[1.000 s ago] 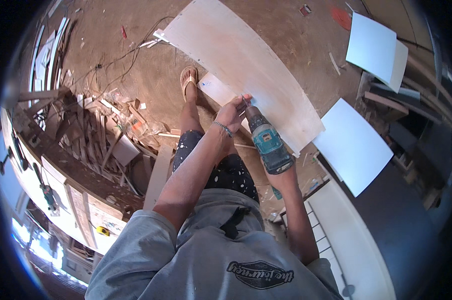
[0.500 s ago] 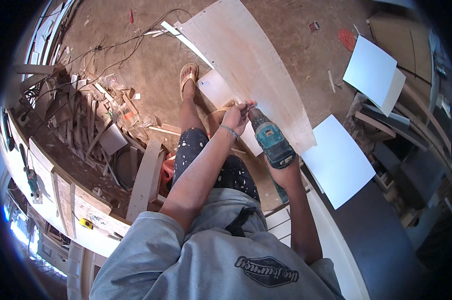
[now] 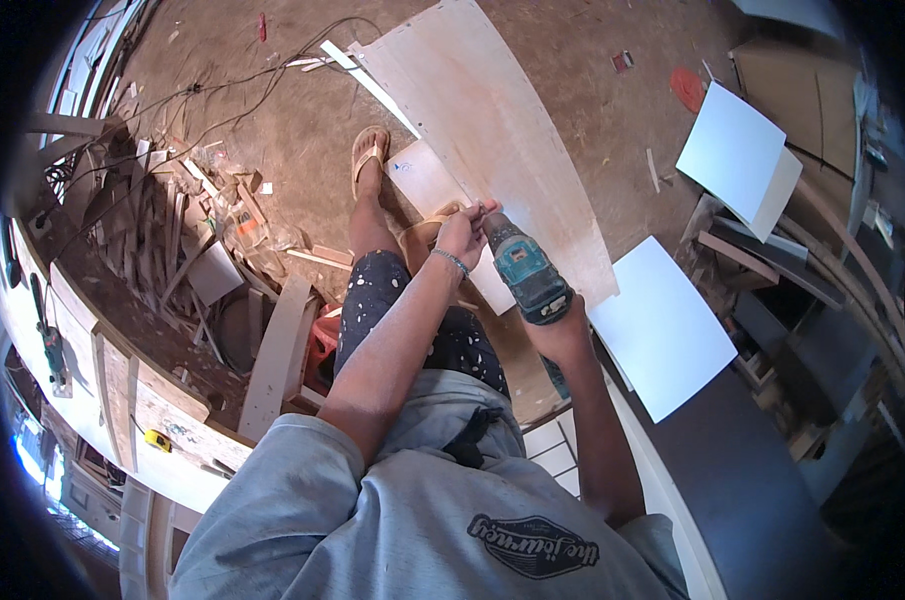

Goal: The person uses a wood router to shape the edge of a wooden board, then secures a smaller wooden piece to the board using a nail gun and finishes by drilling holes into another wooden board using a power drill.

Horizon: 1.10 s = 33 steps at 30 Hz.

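My right hand [image 3: 562, 336] is wrapped around the handle of a teal and black cordless drill [image 3: 528, 276]. The drill's nose points away from me, toward the fingers of my left hand [image 3: 459, 238]. Those fingers are pinched together beside the chuck; whatever they hold is too small to make out. Both hands are over the near left edge of a long, pale plywood panel [image 3: 507, 125], which stretches away from me. Under that edge, a smaller white board [image 3: 424, 172] partly shows near my sandalled feet.
Offcuts and wood scraps [image 3: 172, 240] pile up at left, beside a workbench [image 3: 157, 385] carrying a yellow tape measure [image 3: 158, 439]. White sheets [image 3: 662, 330] lie at right, near a dark panel [image 3: 737, 480]. A black cable [image 3: 247, 108] crosses the floor.
The whole view has shifted slightly, so the scene sits a little further left. My hands and the drill keep nearly the same place against the plywood panel.
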Motion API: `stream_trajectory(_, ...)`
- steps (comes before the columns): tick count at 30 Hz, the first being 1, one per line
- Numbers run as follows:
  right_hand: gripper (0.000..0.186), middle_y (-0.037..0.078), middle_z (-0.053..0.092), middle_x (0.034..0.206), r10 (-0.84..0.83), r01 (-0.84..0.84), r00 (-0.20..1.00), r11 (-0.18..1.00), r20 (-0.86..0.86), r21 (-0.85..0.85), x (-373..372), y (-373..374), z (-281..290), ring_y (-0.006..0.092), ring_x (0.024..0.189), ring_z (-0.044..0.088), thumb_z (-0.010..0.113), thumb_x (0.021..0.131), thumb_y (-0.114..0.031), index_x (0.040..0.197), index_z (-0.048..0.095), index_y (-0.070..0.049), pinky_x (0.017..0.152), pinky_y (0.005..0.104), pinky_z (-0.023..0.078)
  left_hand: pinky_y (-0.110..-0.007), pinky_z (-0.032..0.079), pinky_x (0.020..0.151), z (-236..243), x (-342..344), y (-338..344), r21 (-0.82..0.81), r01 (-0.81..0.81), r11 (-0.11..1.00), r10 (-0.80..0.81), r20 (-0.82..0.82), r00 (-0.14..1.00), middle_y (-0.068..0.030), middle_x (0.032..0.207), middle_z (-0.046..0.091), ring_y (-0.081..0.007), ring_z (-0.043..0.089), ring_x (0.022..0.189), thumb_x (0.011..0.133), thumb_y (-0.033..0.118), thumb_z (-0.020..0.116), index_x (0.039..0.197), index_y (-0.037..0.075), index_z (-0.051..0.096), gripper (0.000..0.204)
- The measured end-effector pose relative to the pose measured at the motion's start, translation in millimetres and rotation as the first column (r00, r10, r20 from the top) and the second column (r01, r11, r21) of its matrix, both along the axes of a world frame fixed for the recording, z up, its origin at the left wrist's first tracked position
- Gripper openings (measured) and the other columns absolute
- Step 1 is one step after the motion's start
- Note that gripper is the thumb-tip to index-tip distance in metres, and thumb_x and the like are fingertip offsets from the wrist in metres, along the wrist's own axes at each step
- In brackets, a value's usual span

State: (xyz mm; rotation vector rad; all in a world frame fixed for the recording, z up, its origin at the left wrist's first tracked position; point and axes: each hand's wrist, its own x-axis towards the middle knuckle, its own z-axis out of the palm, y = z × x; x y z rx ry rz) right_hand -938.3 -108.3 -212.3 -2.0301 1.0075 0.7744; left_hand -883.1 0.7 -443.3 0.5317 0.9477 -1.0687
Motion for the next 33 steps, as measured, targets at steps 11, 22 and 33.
stream_trajectory(11, 0.038, 0.026, 0.071, 0.095, -0.025, 0.023, 1.000, 0.991, -0.008, -0.130, -0.2, 4.5, -7.0, 0.0400, 0.098, 0.068, 0.078, 0.072, -0.020, 0.099, 0.068, 0.003, 0.083, 0.0452, 0.054, -0.028, 0.048, 0.073, -16.9, -9.1, -2.1, 0.057, -0.081, 0.995, 0.085, -0.062, 0.994, -0.0064, 0.096, 0.066, -0.0145, 0.057, 0.081, 0.102, 0.015, 0.040, 0.104, 0.004, 0.065, 0.026)
stream_trajectory(22, 0.042, 0.027, 0.069, 0.102, 0.153, -0.146, 0.987, 0.982, 0.043, -0.120, -5.2, -4.4, -22.0, 0.0415, 0.104, 0.066, 0.075, 0.074, -0.024, 0.106, 0.068, 0.003, 0.087, 0.0456, 0.053, -0.029, 0.052, 0.086, 43.4, -31.2, 126.7, 0.163, 0.051, 0.985, -0.076, 0.153, 0.985, -0.0080, 0.098, 0.066, -0.0166, 0.062, 0.089, 0.104, 0.020, 0.041, 0.107, -0.001, 0.062, 0.030)
stream_trajectory(33, 0.050, 0.016, 0.058, 0.137, 0.582, -0.501, 0.685, 0.813, 0.438, -0.296, -103.0, -27.8, -102.0, 0.0247, 0.126, 0.056, 0.066, 0.088, -0.013, 0.137, 0.057, -0.008, 0.107, 0.0377, 0.040, -0.029, 0.054, 0.083, 234.7, -71.1, 437.2, 0.880, -0.455, 0.138, -0.435, 0.466, 0.770, -0.0086, 0.095, 0.071, -0.0150, 0.067, 0.089, 0.093, 0.019, 0.067, 0.117, 0.005, 0.066, 0.028)
